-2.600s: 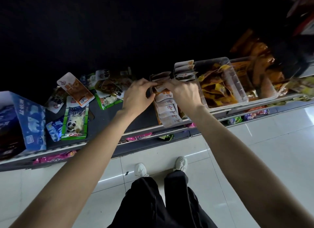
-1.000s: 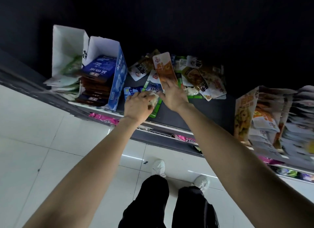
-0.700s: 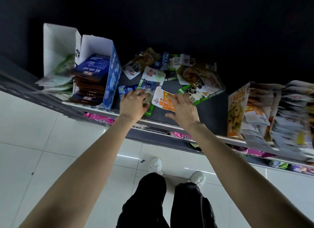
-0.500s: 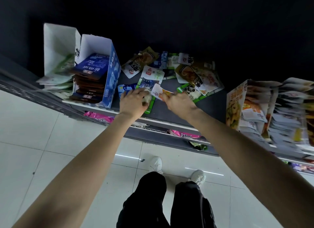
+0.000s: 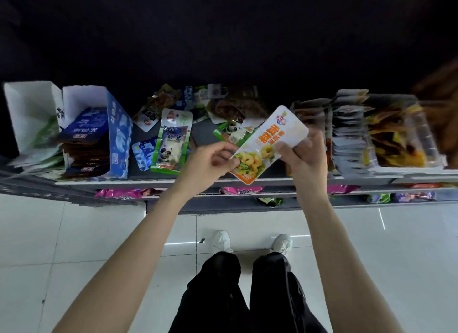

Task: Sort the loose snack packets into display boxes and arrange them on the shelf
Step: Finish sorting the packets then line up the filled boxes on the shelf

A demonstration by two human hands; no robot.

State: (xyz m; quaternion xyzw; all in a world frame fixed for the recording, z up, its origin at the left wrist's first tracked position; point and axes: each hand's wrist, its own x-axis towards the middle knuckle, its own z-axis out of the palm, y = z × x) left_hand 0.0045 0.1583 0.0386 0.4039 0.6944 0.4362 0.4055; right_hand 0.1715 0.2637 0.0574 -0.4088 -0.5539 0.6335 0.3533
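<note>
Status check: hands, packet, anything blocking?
Left hand and right hand both pinch orange-and-white packet, lifted above shelf. Nothing blocking.

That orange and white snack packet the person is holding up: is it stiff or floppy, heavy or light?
The orange and white packet probably is light: both hands, left hand and right hand, hold it by fingertips alone. It looks fairly flat and thin, so likely bendy, though it isn't drooping. Its glossy film may be slippery.

dim shelf, black background | bright glossy floor glare | right edge blurred, fisheye
</note>
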